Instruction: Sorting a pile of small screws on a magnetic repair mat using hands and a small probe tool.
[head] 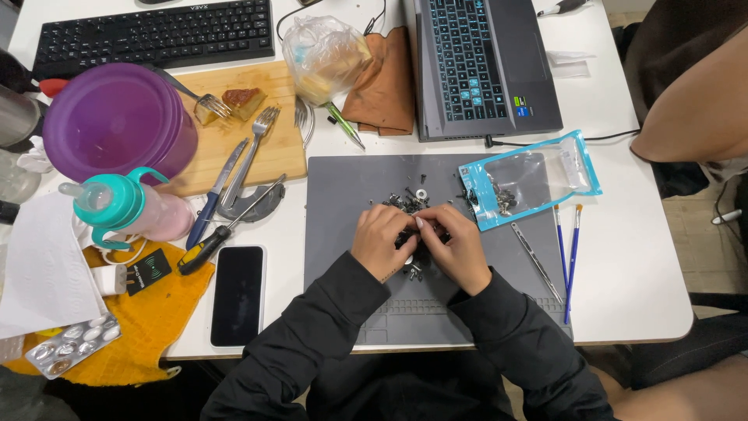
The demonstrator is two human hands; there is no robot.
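Note:
My left hand (382,240) and my right hand (458,245) meet over a pile of small dark screws (407,202) on a grey work mat (343,195). Their fingertips pinch together around some small dark parts from the pile; what exactly each one grips is hidden by the fingers. More screws lie just under my hands. A clear bag with a blue edge (530,175), holding several small metal parts, lies on the mat to the right of my hands.
A laptop (479,62), a keyboard (152,35), a cutting board (257,132) with forks and cake, a purple bowl (117,117), a teal-capped bottle (125,206), a screwdriver (226,230), a phone (238,295), two blue brushes (567,249), tweezers (536,261). Another person's arm (693,109) is at the right.

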